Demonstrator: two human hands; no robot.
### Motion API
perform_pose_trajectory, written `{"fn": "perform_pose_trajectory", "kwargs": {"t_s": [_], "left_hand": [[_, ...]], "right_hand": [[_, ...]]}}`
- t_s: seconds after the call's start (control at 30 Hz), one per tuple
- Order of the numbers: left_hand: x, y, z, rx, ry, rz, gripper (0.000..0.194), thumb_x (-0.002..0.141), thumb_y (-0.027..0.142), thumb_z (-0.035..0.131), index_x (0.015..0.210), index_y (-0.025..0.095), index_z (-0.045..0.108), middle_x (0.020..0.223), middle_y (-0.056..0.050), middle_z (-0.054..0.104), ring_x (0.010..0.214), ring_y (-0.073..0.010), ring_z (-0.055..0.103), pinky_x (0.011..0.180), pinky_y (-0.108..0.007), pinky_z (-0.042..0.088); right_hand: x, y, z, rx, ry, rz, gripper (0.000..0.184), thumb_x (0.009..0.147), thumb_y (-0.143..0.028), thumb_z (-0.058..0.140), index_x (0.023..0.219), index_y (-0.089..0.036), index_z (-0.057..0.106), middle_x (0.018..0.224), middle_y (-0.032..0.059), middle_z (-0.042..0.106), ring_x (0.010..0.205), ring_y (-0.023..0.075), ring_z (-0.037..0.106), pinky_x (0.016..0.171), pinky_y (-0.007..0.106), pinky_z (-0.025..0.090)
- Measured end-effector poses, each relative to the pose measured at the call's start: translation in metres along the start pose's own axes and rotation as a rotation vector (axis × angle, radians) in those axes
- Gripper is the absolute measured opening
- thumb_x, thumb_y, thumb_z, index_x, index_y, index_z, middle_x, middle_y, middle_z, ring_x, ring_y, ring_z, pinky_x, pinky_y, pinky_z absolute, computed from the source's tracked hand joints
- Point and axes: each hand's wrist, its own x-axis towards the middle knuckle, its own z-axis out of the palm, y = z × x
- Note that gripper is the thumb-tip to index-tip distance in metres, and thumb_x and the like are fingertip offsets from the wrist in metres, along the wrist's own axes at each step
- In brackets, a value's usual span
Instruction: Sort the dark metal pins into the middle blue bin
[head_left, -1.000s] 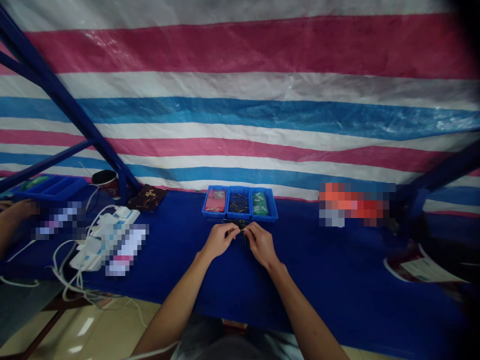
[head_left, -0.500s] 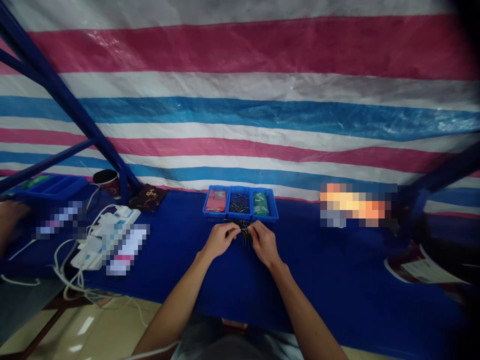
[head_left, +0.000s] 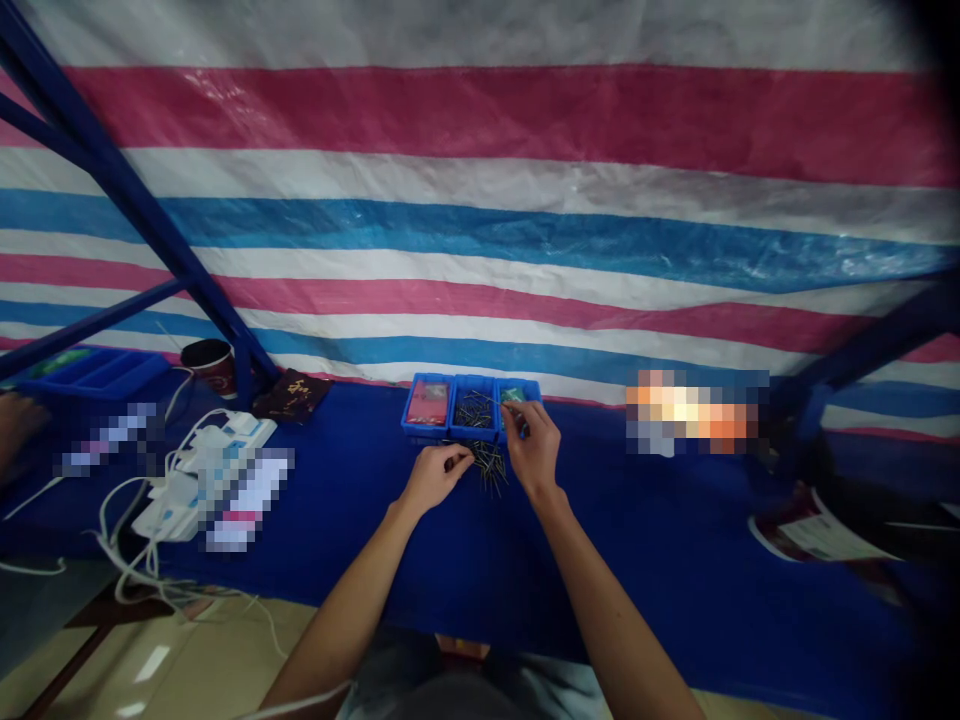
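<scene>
A small heap of thin dark metal screws (head_left: 490,468) lies on the blue table, in front of a blue tray (head_left: 427,432) with three compartments. My left hand (head_left: 435,477) is closed in a pinch at the heap's left edge; what its fingertips hold, if anything, is too small to make out. Raised over the tray's front right, my right hand (head_left: 534,445) pinches what looks like one screw (head_left: 491,399), which points left above the middle compartment. More screws (head_left: 472,410) fill that compartment. A pink packet (head_left: 429,398) is in the left one; the right holds a green packet (head_left: 512,394), partly hidden by my right hand.
On the left are a white power strip (head_left: 244,430) with cables, a blurred-out phone-like shape (head_left: 251,500), a brown packet (head_left: 292,396) and a cup (head_left: 210,365). Another person's hand (head_left: 19,425) shows at the far left. A dark red container (head_left: 806,525) stands at right.
My right hand has lifted from the heap and moved forward to the tray with a screw. My left hand has stayed beside the heap. The view has shifted slightly.
</scene>
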Motion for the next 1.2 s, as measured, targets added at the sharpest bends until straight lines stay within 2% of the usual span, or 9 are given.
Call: {"fn": "perform_pose_trajectory", "kwargs": {"t_s": [0.13, 0.27, 0.43, 0.6, 0.77, 0.97, 1.2], "left_hand": [[-0.001, 0.004, -0.002, 0.079, -0.097, 0.003, 0.023, 0.091, 0.039, 0.063, 0.098, 0.022, 0.078, 0.069, 0.000, 0.070, 0.061, -0.0120, 0.057, 0.061, -0.021, 0.038], [-0.003, 0.008, -0.003, 0.135, -0.127, 0.048, 0.019, 0.090, 0.036, 0.064, 0.099, 0.026, 0.078, 0.071, 0.002, 0.070, 0.064, -0.0116, 0.060, 0.065, -0.021, 0.039], [-0.006, 0.008, -0.001, 0.170, -0.145, 0.105, 0.024, 0.089, 0.041, 0.066, 0.103, 0.025, 0.077, 0.073, 0.001, 0.069, 0.065, -0.0113, 0.059, 0.066, -0.021, 0.039], [-0.006, 0.009, 0.000, 0.188, -0.206, 0.114, 0.034, 0.078, 0.049, 0.077, 0.104, 0.027, 0.076, 0.075, 0.003, 0.068, 0.066, -0.0104, 0.058, 0.063, -0.020, 0.038], [-0.005, 0.008, 0.000, 0.199, -0.211, 0.097, 0.032, 0.077, 0.048, 0.079, 0.101, 0.027, 0.076, 0.073, 0.005, 0.067, 0.064, -0.0096, 0.057, 0.062, -0.019, 0.036], [-0.004, 0.006, 0.002, 0.161, -0.193, 0.049, 0.027, 0.081, 0.042, 0.076, 0.101, 0.024, 0.076, 0.069, 0.004, 0.065, 0.060, -0.0090, 0.053, 0.061, -0.020, 0.036], [-0.004, 0.005, 0.001, 0.105, -0.178, 0.040, 0.029, 0.082, 0.044, 0.073, 0.100, 0.022, 0.076, 0.066, 0.004, 0.061, 0.057, -0.0087, 0.049, 0.057, -0.019, 0.034]], "right_hand": [[0.009, 0.006, 0.007, -0.087, -0.147, -0.012, 0.024, 0.096, -0.034, 0.055, 0.109, -0.021, 0.070, 0.083, 0.0024, 0.067, 0.063, 0.0136, 0.056, 0.067, 0.026, 0.046], [-0.016, 0.019, -0.002, -0.050, -0.184, 0.009, 0.024, 0.098, -0.033, 0.050, 0.099, -0.020, 0.071, 0.083, 0.0041, 0.068, 0.066, 0.0156, 0.059, 0.068, 0.027, 0.045], [-0.052, 0.038, -0.022, 0.040, -0.421, 0.037, 0.023, 0.095, -0.035, 0.054, 0.091, -0.021, 0.072, 0.078, 0.0032, 0.069, 0.062, 0.0154, 0.057, 0.061, 0.026, 0.043], [-0.060, 0.046, -0.029, 0.029, -0.550, 0.067, 0.019, 0.090, -0.037, 0.060, 0.087, -0.022, 0.072, 0.066, 0.0004, 0.060, 0.058, 0.0150, 0.052, 0.058, 0.026, 0.041], [-0.059, 0.048, -0.029, -0.031, -0.575, 0.056, 0.013, 0.085, -0.034, 0.066, 0.080, -0.022, 0.070, 0.065, -0.0013, 0.056, 0.057, 0.0134, 0.050, 0.057, 0.025, 0.038], [-0.059, 0.048, -0.031, -0.117, -0.612, 0.039, 0.011, 0.081, -0.032, 0.069, 0.077, -0.022, 0.070, 0.067, -0.0016, 0.058, 0.058, 0.0127, 0.053, 0.058, 0.025, 0.037], [-0.059, 0.050, -0.032, -0.152, -0.604, 0.030, 0.013, 0.082, -0.033, 0.065, 0.078, -0.023, 0.073, 0.064, -0.0019, 0.061, 0.056, 0.0127, 0.054, 0.057, 0.025, 0.037]]}}
